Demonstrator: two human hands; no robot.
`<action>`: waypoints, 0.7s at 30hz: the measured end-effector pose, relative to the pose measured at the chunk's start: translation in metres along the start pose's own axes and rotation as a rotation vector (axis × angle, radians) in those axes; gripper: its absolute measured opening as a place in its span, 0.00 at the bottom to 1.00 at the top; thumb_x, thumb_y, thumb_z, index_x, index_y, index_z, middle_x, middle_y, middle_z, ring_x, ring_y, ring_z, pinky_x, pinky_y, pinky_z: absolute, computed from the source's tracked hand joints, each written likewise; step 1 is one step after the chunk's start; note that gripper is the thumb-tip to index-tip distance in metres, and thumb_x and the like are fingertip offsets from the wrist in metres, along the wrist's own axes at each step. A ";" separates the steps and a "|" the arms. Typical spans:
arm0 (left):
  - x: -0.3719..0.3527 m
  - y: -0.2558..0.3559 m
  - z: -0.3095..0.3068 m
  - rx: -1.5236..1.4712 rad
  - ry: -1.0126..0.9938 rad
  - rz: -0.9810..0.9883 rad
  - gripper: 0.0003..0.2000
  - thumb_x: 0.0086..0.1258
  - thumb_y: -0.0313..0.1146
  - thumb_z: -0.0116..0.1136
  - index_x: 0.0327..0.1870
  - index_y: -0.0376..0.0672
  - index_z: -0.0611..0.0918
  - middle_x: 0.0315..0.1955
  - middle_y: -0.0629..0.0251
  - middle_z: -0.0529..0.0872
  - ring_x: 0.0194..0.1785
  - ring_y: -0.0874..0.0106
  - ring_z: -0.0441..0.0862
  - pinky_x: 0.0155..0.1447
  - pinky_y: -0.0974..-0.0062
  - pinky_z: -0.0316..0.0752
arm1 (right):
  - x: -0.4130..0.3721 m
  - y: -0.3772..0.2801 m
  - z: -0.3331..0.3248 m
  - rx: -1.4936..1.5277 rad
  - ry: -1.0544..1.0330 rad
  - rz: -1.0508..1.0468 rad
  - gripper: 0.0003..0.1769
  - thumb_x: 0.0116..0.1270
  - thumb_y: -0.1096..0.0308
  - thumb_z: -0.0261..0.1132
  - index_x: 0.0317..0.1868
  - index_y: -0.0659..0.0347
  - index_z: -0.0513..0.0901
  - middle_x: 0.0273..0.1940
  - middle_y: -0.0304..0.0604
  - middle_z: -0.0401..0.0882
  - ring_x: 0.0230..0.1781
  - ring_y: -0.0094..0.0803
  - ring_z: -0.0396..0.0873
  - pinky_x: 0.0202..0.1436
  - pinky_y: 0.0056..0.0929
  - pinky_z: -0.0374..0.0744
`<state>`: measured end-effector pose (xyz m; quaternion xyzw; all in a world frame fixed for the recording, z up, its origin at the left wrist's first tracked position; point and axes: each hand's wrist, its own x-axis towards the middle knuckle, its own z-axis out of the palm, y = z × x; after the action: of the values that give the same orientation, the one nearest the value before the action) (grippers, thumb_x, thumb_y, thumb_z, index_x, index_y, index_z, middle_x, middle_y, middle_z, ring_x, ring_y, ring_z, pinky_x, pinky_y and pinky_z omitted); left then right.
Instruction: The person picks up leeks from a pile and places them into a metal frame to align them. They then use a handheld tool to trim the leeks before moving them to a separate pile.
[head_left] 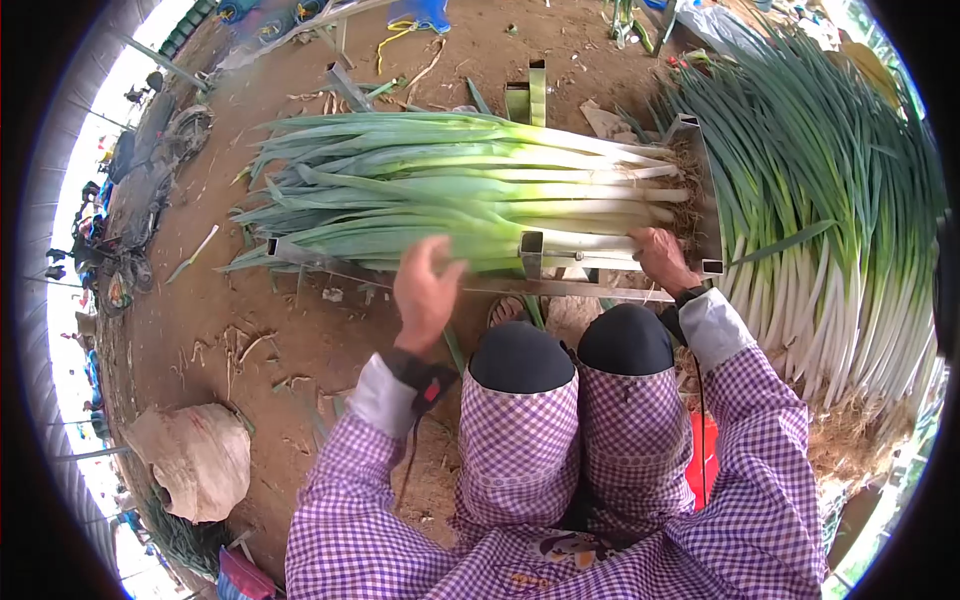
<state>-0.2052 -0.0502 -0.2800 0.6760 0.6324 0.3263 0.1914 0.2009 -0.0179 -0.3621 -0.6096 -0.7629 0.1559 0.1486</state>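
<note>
A thick layer of long green onions lies crosswise in a low metal frame, leaves to the left and roots to the right. My right hand is at the root end of the nearest stalks, its fingers curled round a white stalk end. Just in front of the leafy part, my left hand is raised with thumb and fingers apart. It is slightly blurred and holds nothing. The onions' near edge passes behind a short upright metal post.
A large heap of green onions lies on the ground at the right. At the lower left is a pale sack. Something red shows beside my right knee. A blue item and yellow cord lie beyond the frame.
</note>
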 end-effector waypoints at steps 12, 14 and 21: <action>0.047 -0.003 0.046 0.444 -0.319 0.606 0.19 0.58 0.24 0.67 0.53 0.36 0.80 0.45 0.55 0.77 0.56 0.51 0.77 0.66 0.56 0.71 | -0.010 0.005 0.005 -0.058 -0.007 -0.019 0.04 0.57 0.78 0.60 0.31 0.63 0.82 0.32 0.58 0.83 0.37 0.58 0.84 0.39 0.52 0.82; 0.045 0.000 0.045 0.388 -0.314 0.589 0.19 0.59 0.25 0.66 0.53 0.35 0.80 0.46 0.54 0.77 0.57 0.52 0.76 0.63 0.57 0.72 | -0.011 0.003 0.005 -0.073 0.000 -0.011 0.05 0.59 0.78 0.60 0.32 0.64 0.82 0.33 0.58 0.84 0.38 0.59 0.84 0.39 0.53 0.82; 0.032 -0.025 0.078 0.522 -0.164 0.650 0.17 0.68 0.29 0.53 0.57 0.39 0.78 0.57 0.58 0.80 0.66 0.59 0.75 0.75 0.55 0.64 | -0.017 0.007 0.020 -0.005 0.058 -0.016 0.11 0.61 0.77 0.61 0.43 0.62 0.84 0.43 0.55 0.84 0.46 0.57 0.82 0.45 0.53 0.80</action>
<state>-0.1703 -0.0036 -0.3464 0.8897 0.4306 0.1437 -0.0492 0.2020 -0.0340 -0.3835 -0.6082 -0.7634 0.1352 0.1704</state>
